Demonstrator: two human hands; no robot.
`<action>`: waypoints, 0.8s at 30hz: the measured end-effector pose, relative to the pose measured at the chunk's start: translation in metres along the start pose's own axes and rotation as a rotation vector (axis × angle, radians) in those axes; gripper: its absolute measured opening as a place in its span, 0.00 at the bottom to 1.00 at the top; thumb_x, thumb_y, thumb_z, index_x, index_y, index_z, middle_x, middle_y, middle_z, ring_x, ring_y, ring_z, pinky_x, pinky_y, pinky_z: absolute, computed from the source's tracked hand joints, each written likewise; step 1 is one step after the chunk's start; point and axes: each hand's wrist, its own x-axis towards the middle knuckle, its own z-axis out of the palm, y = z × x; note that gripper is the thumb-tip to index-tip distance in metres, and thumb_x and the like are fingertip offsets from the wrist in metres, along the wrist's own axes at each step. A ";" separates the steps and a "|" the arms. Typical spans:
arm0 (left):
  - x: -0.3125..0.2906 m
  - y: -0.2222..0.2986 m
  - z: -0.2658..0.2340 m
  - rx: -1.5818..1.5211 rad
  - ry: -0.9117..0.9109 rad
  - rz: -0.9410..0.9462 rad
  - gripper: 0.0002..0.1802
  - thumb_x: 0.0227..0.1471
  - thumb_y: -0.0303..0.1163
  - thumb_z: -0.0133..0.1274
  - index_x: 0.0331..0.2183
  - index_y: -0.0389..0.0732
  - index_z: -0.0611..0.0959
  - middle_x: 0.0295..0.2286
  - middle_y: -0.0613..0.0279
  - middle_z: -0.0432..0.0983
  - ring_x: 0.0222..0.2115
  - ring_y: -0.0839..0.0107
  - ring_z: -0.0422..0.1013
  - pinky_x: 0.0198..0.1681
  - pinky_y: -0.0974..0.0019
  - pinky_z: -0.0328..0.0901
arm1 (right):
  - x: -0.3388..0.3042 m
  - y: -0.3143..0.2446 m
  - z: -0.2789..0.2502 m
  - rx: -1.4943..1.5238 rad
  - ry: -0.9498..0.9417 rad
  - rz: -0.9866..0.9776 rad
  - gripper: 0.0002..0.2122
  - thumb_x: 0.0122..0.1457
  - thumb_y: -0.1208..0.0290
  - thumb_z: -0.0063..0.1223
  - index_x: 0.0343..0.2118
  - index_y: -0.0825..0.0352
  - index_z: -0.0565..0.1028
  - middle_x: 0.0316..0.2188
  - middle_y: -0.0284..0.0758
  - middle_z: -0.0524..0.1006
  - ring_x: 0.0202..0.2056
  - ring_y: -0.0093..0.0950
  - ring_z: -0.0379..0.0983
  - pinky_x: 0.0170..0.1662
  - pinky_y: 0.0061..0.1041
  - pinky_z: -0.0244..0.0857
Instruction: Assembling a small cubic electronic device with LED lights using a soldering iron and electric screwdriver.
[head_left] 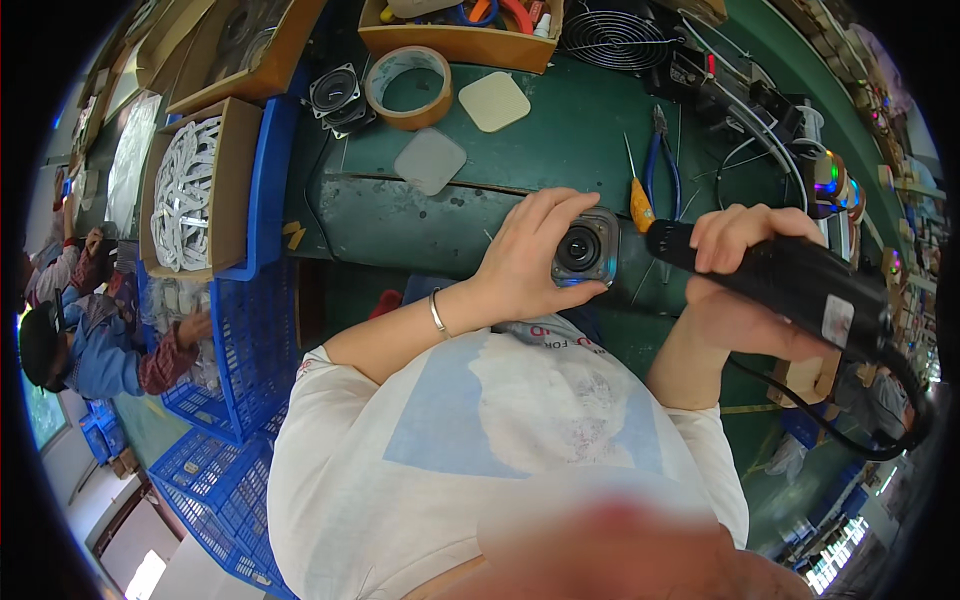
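My left hand curls around a small dark square-framed unit with a round black speaker cone, thumb along its near edge. The unit sits in front of my body, its cone facing up. My right hand is closed around the thick black body of a corded electric screwdriver. Its front end points left, close to the speaker unit's right side but apart from it. A black cable loops from the rear end. Just beyond lie an orange-handled screwdriver and blue-handled pliers.
Farther back are a roll of brown tape, two rounded square plates, grey and cream, and loose speakers. A cardboard box of white strips and blue crates stand left, beside a co-worker. A fan guard lies at the back.
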 end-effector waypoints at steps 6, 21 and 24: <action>0.000 0.000 0.001 -0.012 0.020 0.007 0.45 0.32 0.34 0.71 0.53 0.39 0.69 0.48 0.50 0.67 0.49 0.50 0.66 0.52 0.55 0.63 | -0.009 0.022 0.011 0.013 0.083 0.047 0.50 0.42 0.17 0.35 0.46 0.69 0.69 0.16 0.34 0.67 0.15 0.26 0.61 0.22 0.28 0.58; 0.013 0.009 -0.001 0.029 -0.046 0.012 0.29 0.35 0.32 0.68 0.42 0.40 0.76 0.44 0.55 0.68 0.45 0.53 0.66 0.49 0.56 0.64 | -0.002 0.027 0.019 -0.060 0.175 0.182 0.47 0.38 0.17 0.38 0.37 0.67 0.67 0.20 0.34 0.68 0.19 0.24 0.65 0.24 0.23 0.62; 0.019 0.010 0.000 0.032 -0.041 -0.040 0.24 0.36 0.31 0.67 0.38 0.39 0.76 0.41 0.56 0.69 0.43 0.54 0.67 0.46 0.57 0.65 | 0.001 0.023 0.024 -0.114 0.210 0.215 0.47 0.38 0.16 0.38 0.37 0.67 0.67 0.20 0.34 0.68 0.19 0.24 0.65 0.24 0.23 0.62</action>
